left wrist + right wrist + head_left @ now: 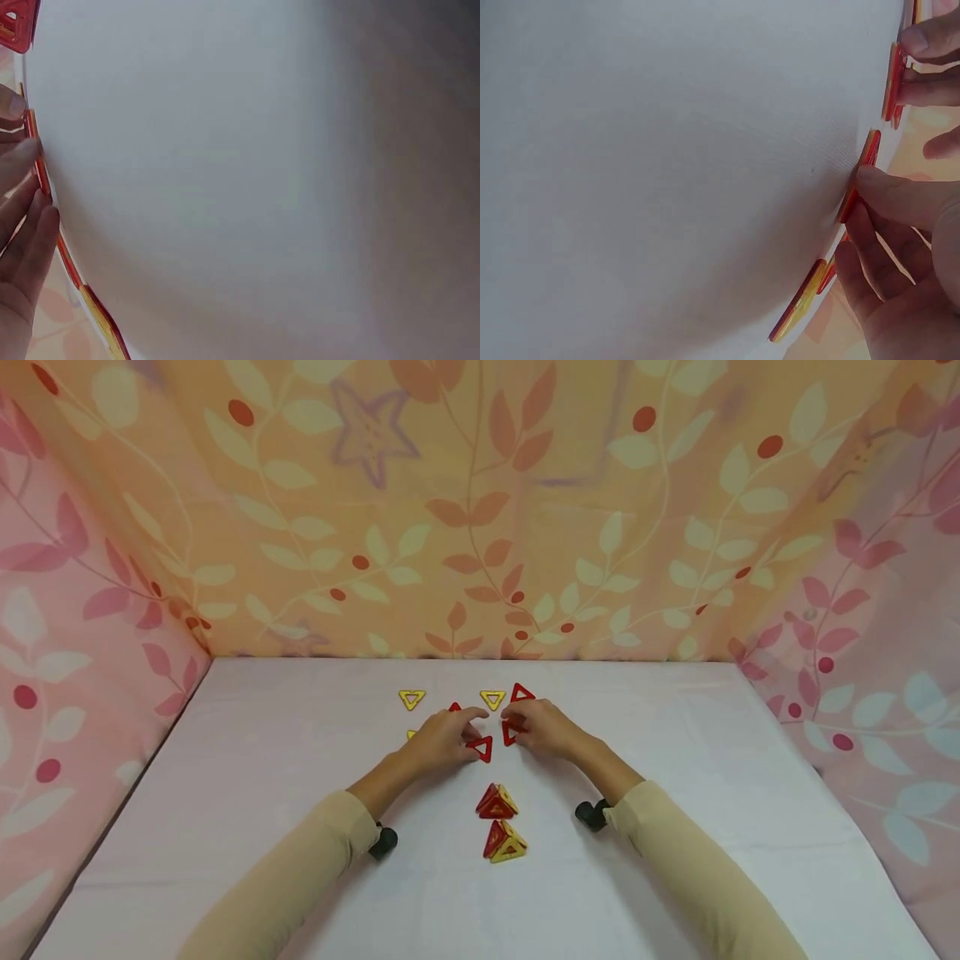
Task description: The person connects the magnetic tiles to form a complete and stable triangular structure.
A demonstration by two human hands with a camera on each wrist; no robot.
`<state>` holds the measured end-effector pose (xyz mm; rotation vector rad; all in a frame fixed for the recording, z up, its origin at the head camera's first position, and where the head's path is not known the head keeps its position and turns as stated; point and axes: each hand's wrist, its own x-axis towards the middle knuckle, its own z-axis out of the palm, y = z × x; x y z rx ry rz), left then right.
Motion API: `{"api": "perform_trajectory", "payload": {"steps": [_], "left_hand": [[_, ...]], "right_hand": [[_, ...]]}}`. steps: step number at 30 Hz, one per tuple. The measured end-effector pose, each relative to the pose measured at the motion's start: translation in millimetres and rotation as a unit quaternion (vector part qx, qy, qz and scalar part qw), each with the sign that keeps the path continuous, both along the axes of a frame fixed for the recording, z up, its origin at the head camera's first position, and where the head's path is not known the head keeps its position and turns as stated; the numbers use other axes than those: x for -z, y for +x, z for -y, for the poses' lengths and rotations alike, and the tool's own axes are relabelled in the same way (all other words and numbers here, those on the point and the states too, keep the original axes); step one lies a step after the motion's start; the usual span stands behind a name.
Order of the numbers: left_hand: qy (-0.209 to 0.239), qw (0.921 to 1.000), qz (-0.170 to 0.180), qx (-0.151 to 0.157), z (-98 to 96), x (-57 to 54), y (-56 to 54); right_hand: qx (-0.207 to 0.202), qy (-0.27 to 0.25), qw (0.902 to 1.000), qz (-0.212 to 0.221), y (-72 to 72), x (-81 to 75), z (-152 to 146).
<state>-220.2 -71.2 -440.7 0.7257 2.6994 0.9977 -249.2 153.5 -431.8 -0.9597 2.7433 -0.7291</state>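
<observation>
Near the table's middle, my left hand pinches a red triangular tile with an open centre, the tile showing past the fingertips. Just right of it, my right hand grips another red triangular tile between thumb and fingers. A narrow gap separates the two tiles. Seen edge-on in the right wrist view, the right hand's tile lies low against the table under the thumb. Another red tile peeks out behind the left hand, and one more red tile lies beyond the right fingers.
Two red-and-yellow pyramids, a farther one and a nearer one, stand between the forearms. Yellow triangular tiles lie at the back left and back centre; another yellow tile is partly hidden by the left hand. Patterned cloth walls border the white table.
</observation>
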Motion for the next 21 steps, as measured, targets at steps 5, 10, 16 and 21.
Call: {"api": "perform_trajectory", "payload": {"steps": [5, 10, 16, 21], "left_hand": [[-0.005, 0.9999, -0.009, -0.013, -1.5, 0.6, -0.3], [-0.007, 0.9994, -0.025, -0.021, -2.6, 0.6, -0.6], [-0.027, 0.9988, -0.029, -0.029, -5.5, -3.7, -2.0], [-0.047, 0.9981, -0.021, -0.032, -8.5, -7.5, -2.8]], "right_hand": [[0.006, 0.003, 0.9999, 0.012, 4.6, 0.2, -1.2], [0.013, 0.000, 0.9998, 0.012, 9.2, 1.2, -0.6], [0.027, -0.001, 0.9995, 0.019, 13.7, 0.6, 2.0], [0.026, -0.005, 0.9996, 0.013, 15.7, 2.4, 4.0]]}}
